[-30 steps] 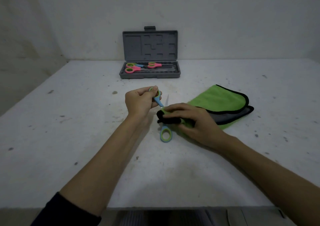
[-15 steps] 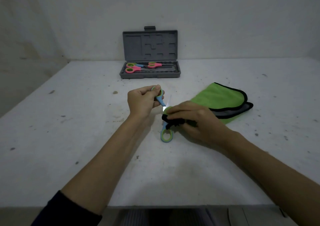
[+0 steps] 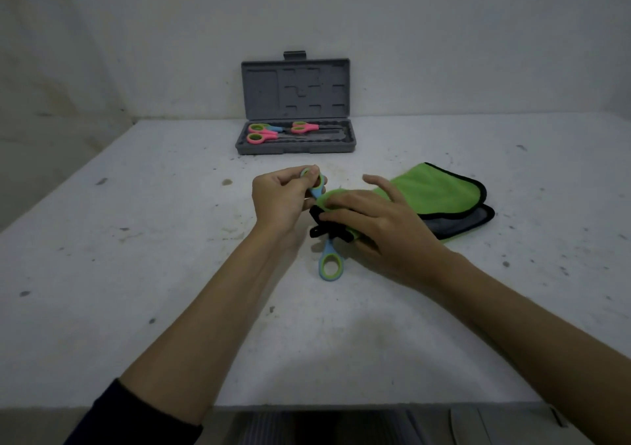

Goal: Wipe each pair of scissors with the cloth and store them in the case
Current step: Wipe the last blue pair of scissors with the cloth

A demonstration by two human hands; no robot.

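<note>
Head cam, fwd-down over table, close.

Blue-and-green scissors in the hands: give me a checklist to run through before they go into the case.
1. Left hand grips one handle loop of the blue-and-green scissors: ok.
2. Right hand holds the green cloth over the blades: ok.
3. Blades wiped clean: cannot tell, the cloth hides them.
4. Scissors closed for storing: not ok, the handle loops are spread apart.
5. Grey case open, lid upright: ok.
6. Free space in the case: ok, the stored scissors lie mostly toward its left side and its right part looks free.
</note>
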